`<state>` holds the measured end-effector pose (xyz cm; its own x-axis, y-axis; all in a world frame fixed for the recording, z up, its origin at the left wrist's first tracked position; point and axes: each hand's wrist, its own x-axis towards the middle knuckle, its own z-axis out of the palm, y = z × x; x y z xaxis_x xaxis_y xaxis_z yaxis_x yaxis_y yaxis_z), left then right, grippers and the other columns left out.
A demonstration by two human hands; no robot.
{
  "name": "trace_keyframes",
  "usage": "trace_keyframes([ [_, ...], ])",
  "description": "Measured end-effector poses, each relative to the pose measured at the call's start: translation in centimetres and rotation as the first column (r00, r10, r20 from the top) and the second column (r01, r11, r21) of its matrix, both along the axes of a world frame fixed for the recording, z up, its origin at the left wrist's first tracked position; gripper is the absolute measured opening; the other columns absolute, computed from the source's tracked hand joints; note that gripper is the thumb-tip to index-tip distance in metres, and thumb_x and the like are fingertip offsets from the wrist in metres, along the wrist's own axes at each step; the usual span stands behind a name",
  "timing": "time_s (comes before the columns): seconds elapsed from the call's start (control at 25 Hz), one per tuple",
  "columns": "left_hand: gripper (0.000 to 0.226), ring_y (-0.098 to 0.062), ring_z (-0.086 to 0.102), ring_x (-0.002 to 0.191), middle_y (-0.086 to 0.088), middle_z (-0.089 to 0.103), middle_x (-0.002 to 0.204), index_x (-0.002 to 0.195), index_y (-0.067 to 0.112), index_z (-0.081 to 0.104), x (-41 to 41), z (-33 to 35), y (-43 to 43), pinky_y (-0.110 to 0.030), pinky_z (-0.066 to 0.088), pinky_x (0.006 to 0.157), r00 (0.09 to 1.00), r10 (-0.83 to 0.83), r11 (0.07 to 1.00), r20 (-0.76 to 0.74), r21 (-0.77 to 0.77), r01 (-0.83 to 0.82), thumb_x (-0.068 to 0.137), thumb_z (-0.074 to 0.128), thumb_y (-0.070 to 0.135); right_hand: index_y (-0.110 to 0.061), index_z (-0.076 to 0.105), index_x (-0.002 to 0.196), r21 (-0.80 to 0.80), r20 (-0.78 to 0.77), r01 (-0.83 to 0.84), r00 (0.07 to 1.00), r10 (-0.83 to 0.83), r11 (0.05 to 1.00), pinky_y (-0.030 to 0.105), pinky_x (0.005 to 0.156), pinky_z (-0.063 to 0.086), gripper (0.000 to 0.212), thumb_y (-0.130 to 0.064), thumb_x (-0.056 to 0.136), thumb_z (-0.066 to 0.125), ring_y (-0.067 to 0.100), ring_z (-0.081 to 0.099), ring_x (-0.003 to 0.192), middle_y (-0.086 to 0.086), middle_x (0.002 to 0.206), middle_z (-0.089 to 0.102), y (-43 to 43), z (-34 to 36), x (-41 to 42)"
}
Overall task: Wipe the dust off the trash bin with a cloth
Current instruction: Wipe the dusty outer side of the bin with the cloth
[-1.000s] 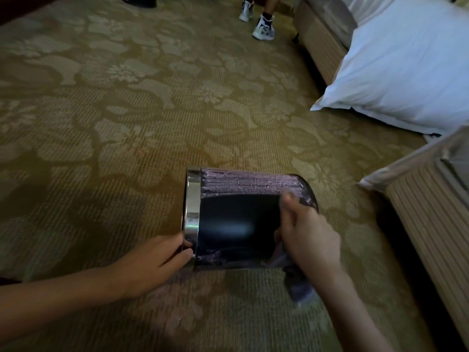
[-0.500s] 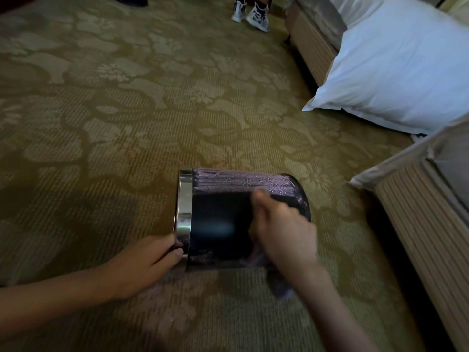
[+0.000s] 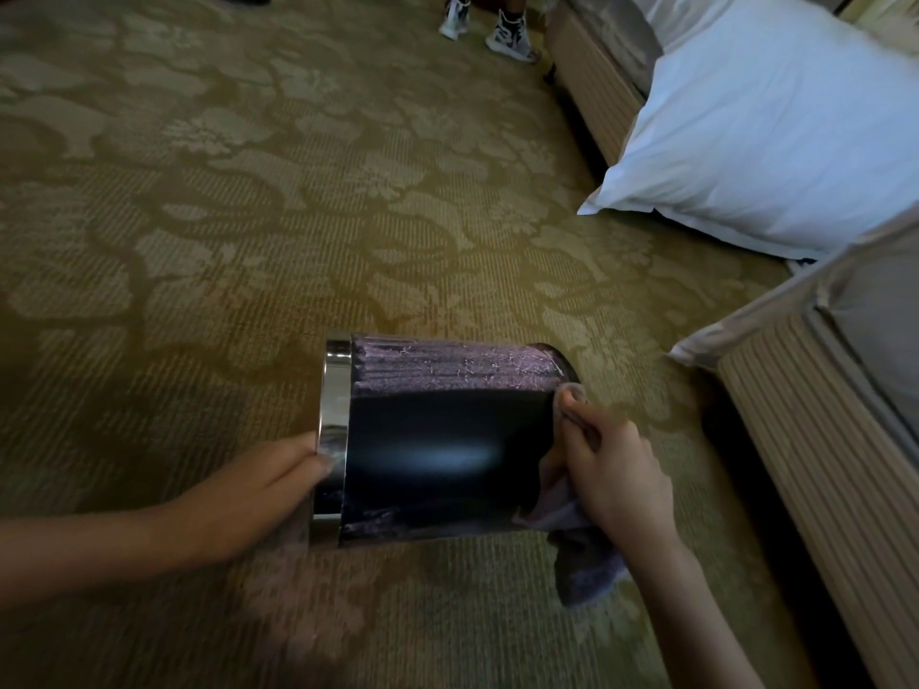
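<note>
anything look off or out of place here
The bin lies on its side on the carpet, a dusty streaked band along its upper side. A white pillow also rests on the carpet against the bed.

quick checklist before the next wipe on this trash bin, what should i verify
1. Trash bin steadied on its side: ok, left hand holds its chrome rim.
2. Cloth in grip: ok, right hand holds it at the base end.
3. Middle band clean: ok, dark and shiny.
4. Upper band dust-free: not ok, grey dust.
5. Lower edge dust-free: not ok, dusty streak.
6. Side facing the carpet: cannot tell.
</note>
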<state>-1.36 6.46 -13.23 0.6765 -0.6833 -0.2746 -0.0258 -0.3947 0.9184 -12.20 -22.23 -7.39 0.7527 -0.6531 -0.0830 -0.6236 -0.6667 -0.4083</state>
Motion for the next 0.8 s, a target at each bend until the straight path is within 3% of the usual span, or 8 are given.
trace_keyframes([
  [0.12, 0.041, -0.007, 0.07, 0.099, 0.006, 0.074, 0.107, 0.112, 0.023, 0.066, -0.6, 0.1, 0.0, -0.034, 0.057, 0.085, 1.0, -0.01, 0.998, 0.024, -0.069, 0.012, 0.099, 0.035, 0.047, -0.052, 0.054, 0.128, -0.009, 0.005, -0.008, 1.0, 0.008, 1.0, 0.041, 0.087, 0.043, 0.04, -0.062, 0.094, 0.037, 0.029, 0.06, 0.112, -0.001, 0.117, 0.067, -0.1, -0.1, 0.3],
  [0.2, 0.055, -0.014, 0.071, 0.094, -0.002, 0.075, 0.101, 0.105, 0.018, 0.067, -0.5, -0.3, 0.2, -0.042, 0.059, 0.08, 0.998, -0.003, 0.998, 0.057, -0.06, 0.007, 0.091, 0.036, 0.062, -0.053, 0.054, 0.128, -0.005, 0.001, 0.0, 1.0, 0.0, 1.0, 0.04, 0.086, 0.043, 0.039, -0.063, 0.095, 0.036, 0.027, 0.06, 0.112, -0.003, 0.116, 0.067, -0.3, -0.1, 0.3],
  [0.32, 0.064, -0.018, 0.071, 0.087, -0.007, 0.074, 0.092, 0.095, 0.014, 0.067, -0.8, -1.1, 0.4, -0.049, 0.058, 0.078, 0.997, 0.019, 0.999, 0.077, -0.035, -0.017, 0.082, 0.035, 0.068, -0.055, 0.052, 0.129, -0.014, -0.016, 0.007, 1.0, -0.008, 1.0, 0.039, 0.084, 0.042, 0.036, -0.06, 0.096, 0.038, 0.025, 0.06, 0.112, -0.006, 0.115, 0.067, -0.1, -0.1, -0.6],
  [0.56, 0.056, -0.009, 0.07, 0.085, 0.001, 0.074, 0.09, 0.092, 0.014, 0.068, -1.1, -1.2, 0.0, -0.037, 0.058, 0.079, 0.995, 0.063, 0.996, 0.076, -0.064, -0.059, 0.092, 0.04, 0.062, -0.057, 0.051, 0.128, -0.063, -0.05, 0.032, 0.998, -0.035, 0.998, 0.039, 0.082, 0.047, 0.034, -0.055, 0.095, 0.042, 0.025, 0.064, 0.105, -0.004, 0.106, 0.071, 1.4, -0.7, -3.3],
  [0.68, 0.035, -0.007, 0.069, 0.076, 0.006, 0.073, 0.084, 0.082, 0.017, 0.066, -0.9, -0.9, -0.6, -0.026, 0.057, 0.069, 0.989, 0.111, 0.992, 0.094, -0.074, -0.105, 0.096, 0.04, 0.036, -0.057, 0.052, 0.128, -0.063, -0.053, 0.039, 0.998, -0.043, 0.997, 0.038, 0.08, 0.048, 0.034, -0.055, 0.096, 0.042, 0.024, 0.065, 0.103, -0.006, 0.104, 0.072, 1.9, -0.7, -3.7],
  [0.8, 0.034, -0.004, 0.066, 0.071, 0.016, 0.07, 0.077, 0.073, 0.02, 0.061, -1.3, -0.7, -0.5, -0.02, 0.052, 0.059, 0.988, 0.095, 0.995, 0.122, -0.025, -0.093, 0.1, 0.041, 0.023, -0.053, 0.052, 0.131, -0.105, -0.046, 0.006, 0.999, -0.011, 0.994, 0.039, 0.078, 0.046, 0.036, -0.054, 0.098, 0.039, 0.027, 0.065, 0.101, -0.002, 0.103, 0.072, 1.8, -0.1, -2.2],
])
